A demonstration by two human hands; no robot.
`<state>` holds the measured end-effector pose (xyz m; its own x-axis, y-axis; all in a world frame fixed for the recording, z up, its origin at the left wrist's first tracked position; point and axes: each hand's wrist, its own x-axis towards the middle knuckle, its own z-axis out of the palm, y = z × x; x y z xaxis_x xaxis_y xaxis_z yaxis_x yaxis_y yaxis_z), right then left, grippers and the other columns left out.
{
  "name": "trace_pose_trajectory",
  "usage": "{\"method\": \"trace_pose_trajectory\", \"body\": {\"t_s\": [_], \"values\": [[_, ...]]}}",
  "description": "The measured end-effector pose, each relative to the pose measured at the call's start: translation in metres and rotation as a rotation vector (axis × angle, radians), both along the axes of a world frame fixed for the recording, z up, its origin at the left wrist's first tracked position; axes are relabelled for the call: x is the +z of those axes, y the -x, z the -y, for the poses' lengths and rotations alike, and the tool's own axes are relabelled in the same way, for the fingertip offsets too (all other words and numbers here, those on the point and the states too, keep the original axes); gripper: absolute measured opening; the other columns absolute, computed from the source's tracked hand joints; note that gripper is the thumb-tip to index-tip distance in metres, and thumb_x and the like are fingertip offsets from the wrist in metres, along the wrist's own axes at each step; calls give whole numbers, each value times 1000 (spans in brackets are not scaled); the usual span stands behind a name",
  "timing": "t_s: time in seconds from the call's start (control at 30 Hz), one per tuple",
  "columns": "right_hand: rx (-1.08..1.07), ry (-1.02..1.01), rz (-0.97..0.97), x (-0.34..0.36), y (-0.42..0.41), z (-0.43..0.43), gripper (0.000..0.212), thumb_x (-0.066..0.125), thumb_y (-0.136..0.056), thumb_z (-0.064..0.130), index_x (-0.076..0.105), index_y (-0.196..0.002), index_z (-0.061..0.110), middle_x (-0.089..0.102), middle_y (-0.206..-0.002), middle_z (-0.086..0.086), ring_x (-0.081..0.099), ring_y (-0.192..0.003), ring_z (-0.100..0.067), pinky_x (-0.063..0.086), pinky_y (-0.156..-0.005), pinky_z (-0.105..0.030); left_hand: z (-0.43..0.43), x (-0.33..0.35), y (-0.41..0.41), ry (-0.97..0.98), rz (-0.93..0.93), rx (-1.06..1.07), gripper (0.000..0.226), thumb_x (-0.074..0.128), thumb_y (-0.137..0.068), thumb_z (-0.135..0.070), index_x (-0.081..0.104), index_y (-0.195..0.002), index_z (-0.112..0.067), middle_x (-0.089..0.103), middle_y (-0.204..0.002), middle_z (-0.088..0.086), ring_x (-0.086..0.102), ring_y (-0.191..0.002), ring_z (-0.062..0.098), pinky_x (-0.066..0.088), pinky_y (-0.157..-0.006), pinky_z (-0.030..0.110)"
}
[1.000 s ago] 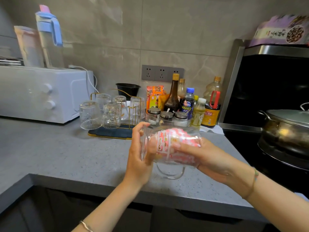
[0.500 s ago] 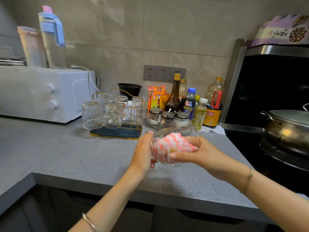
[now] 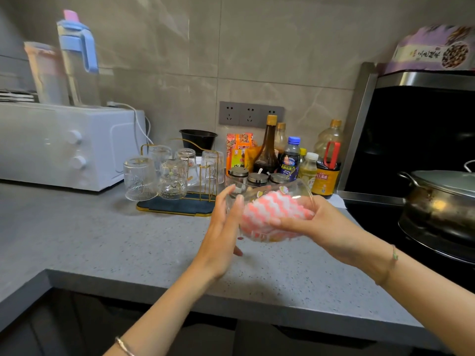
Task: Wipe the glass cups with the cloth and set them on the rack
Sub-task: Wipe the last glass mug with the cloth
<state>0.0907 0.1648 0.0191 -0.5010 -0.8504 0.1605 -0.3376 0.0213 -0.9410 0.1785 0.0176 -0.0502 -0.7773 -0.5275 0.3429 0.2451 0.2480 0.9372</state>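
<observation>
A clear glass cup (image 3: 288, 195) lies on its side above the grey counter, held between both hands. My left hand (image 3: 221, 232) presses against its left end. My right hand (image 3: 308, 224) wraps its right side, fingers over the glass. A pink-and-white wavy cloth (image 3: 267, 214) is stuffed inside the cup. Behind, a gold wire rack (image 3: 205, 176) with a dark blue tray base holds several glass cups (image 3: 140, 178) upside down.
A white oven (image 3: 64, 145) with bottles on top stands at the left. Sauce bottles (image 3: 267, 147) and spice jars (image 3: 254, 177) crowd the back wall. A lidded metal pot (image 3: 442, 204) sits on the black stove at the right. The counter edge (image 3: 180, 281) runs below my hands.
The cup has been turned in my hands: its handle, seen hanging below a second ago, is out of sight, and more of the cloth shows through the glass. My left hand shifted along the cup's end.
</observation>
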Motion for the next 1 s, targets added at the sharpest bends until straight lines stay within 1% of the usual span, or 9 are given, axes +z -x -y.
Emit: {"method": "trace_pose_trajectory", "body": {"t_s": [0.13,0.27,0.33,0.4,0.47,0.53,0.63,0.87,1.0], "values": [[38,-48,-227,-7,-4,0,19,75,-73,11,71,-90,19,76,-87,8,72,-82,-7,52,-69,-13,2,5,-1,-415,238,-188,75,20,-88,-73,66,-116,-20,69,-100,7,56,-77,16,48,-49,24],[41,-64,-146,-14,-5,3,17,77,-74,10,73,-85,22,76,-86,7,71,-85,-5,50,-72,-11,-5,-3,6,-449,147,-6,68,27,-93,-67,68,-102,-13,69,-79,3,55,-62,15,44,-42,23],[40,-132,-109,-16,-2,5,17,79,-72,11,74,-87,18,76,-88,5,71,-87,-7,51,-75,-13,-4,-9,14,-331,90,128,73,28,-90,-72,57,-128,-16,67,-119,7,65,-100,24,57,-78,43],[55,-150,23,-17,0,7,25,78,-71,7,74,-95,9,76,-94,-3,70,-92,-13,54,-81,-19,-3,-17,14,-176,12,222,71,34,-86,-74,42,-140,-28,48,-142,-8,46,-132,22,38,-110,41],[65,-110,215,-15,1,8,34,75,-68,7,71,-102,5,74,-101,-10,70,-94,-20,55,-89,-29,-3,-20,11,4,-128,222,48,32,-85,-72,46,-119,-41,61,-113,-20,57,-111,18,47,-92,25],[52,-68,343,-10,1,7,29,73,-64,9,73,-93,10,75,-94,-9,72,-84,-18,57,-82,-26,-2,-24,11,200,-236,228,44,30,-86,-75,43,-106,-38,62,-88,-5,63,-81,22,53,-66,31],[49,-43,283,-4,0,6,14,73,-60,10,76,-71,18,76,-84,-2,72,-75,-11,57,-75,-22,2,-28,16,296,-322,199,56,29,-84,-79,39,-115,-34,62,-94,4,67,-77,17,52,-60,23],[-20,2,92,-8,4,4,15,75,-67,13,75,-80,21,76,-85,0,72,-81,-10,57,-71,-19,2,-9,5,45,45,13,56,31,-86,-67,27,-136,-43,49,-135,-2,62,-82,6,47,-54,16],[-24,-41,-96,-8,3,1,16,76,-73,8,72,-82,20,76,-78,8,71,-77,-3,51,-65,-10,5,4,0,-324,251,-166,76,23,-82,-80,54,-128,-29,66,-109,1,57,-76,17,48,-51,23]]}}
